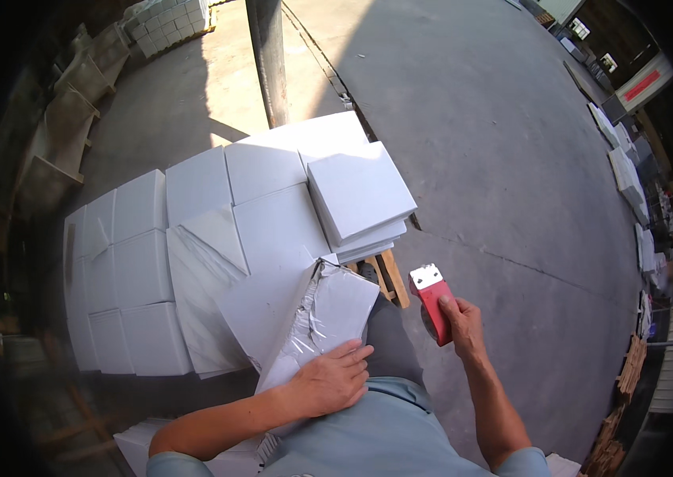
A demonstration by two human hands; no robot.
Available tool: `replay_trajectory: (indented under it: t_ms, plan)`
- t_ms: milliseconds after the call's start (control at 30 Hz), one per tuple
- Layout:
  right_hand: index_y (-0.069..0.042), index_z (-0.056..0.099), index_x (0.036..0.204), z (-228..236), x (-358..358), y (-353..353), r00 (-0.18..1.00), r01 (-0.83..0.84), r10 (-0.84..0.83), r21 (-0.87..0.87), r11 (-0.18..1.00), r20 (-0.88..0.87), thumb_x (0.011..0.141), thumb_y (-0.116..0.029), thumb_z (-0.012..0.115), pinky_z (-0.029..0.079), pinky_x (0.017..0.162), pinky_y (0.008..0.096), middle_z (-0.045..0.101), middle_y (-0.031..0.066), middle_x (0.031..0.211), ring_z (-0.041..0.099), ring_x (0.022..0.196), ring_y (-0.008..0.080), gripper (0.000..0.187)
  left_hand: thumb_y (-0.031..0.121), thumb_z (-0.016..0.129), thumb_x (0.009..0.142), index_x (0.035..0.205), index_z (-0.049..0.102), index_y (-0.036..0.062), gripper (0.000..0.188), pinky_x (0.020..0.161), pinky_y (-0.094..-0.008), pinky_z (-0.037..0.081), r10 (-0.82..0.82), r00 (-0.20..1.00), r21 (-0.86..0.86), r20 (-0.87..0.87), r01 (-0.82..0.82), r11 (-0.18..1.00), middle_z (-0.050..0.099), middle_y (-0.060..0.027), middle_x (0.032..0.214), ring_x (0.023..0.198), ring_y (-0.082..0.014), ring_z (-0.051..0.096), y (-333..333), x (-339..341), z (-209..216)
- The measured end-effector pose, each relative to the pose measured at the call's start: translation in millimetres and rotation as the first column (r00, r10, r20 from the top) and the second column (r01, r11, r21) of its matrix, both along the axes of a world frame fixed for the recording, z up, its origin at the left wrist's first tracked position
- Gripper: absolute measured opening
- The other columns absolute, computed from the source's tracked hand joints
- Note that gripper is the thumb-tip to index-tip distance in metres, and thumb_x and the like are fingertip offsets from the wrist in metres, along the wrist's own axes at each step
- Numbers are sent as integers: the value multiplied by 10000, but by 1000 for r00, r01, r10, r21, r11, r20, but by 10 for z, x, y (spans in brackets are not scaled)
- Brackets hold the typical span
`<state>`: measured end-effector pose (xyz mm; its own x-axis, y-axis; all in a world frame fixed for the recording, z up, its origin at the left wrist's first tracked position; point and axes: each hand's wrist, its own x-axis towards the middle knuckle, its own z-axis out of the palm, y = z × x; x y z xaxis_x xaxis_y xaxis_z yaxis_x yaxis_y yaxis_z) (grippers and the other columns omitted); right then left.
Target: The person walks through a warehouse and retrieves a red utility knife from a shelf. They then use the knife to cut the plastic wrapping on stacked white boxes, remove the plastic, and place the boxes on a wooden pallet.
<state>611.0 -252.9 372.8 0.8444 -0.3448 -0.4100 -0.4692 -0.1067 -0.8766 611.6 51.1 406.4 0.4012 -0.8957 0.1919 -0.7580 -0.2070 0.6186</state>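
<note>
My right hand (464, 324) is closed round a red tape dispenser (435, 306) with a pale metal end, held out over the floor to the right. Against my body leans a tilted white box (344, 302), its near side creased and covered with shiny clear tape (306, 322). My left hand (335, 381) lies on the lower part of this box, fingers stretched out flat over its surface. The box's underside and what supports it are hidden.
Rows of white boxes (277, 226) stand ahead and to the left, with a marbled slab (205, 278) among them. A stack of white boxes (360, 191) rises at their right end, above a wooden pallet (390, 278). A metal post (266, 63) stands behind.
</note>
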Motion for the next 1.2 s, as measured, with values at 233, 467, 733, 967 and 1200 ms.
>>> replay_trajectory:
  t_ms: [233, 467, 733, 967, 1200]
  plan:
    - [4, 689, 934, 642, 214, 110, 970, -219, 201, 132, 967, 138, 924, -402, 660, 407, 508, 224, 617, -1, 710, 517, 587, 52, 408, 288, 447, 1029, 1027, 616, -37, 366, 656, -312, 536, 174, 186, -53, -967, -814, 578, 650, -120, 827, 731, -185, 646, 559, 512, 211]
    - [1, 701, 909, 1075, 276, 470, 620, -785, 785, -16, 619, -21, 852, -465, 733, 437, 526, 283, 593, 47, 595, 545, 569, 103, 470, 420, 392, 1043, 1126, 563, -54, 511, 579, -243, 501, 78, -4, 65, -997, -597, 800, 617, -126, 888, 702, -144, 613, 484, 136, 316]
    - [-4, 705, 1041, 1090, 327, 696, 365, -931, 928, -35, 364, -79, 868, -482, 703, 473, 544, 318, 614, 112, 614, 597, 552, 190, 508, 329, 408, 1049, 1085, 585, -19, 392, 571, -232, 466, -20, -24, -3, -999, -553, 833, 625, -73, 837, 687, -110, 591, 477, -141, 217]
    - [-2, 698, 936, 1198, 431, 750, 420, -907, 901, -11, 422, -110, 859, -478, 718, 447, 520, 310, 588, 89, 588, 570, 541, 155, 483, 235, 432, 1035, 962, 618, 6, 304, 525, -229, 425, 156, 45, 102, -987, -573, 813, 613, -35, 696, 573, -73, 532, 455, 66, 292]
    - [5, 680, 853, 1168, 489, 747, 505, -862, 852, -20, 507, -141, 845, -423, 751, 406, 496, 290, 563, 38, 582, 506, 553, 86, 434, 203, 463, 1028, 986, 627, 5, 260, 512, -236, 401, 293, 152, 134, -944, -636, 760, 616, -42, 684, 553, -75, 510, 342, 234, 236]
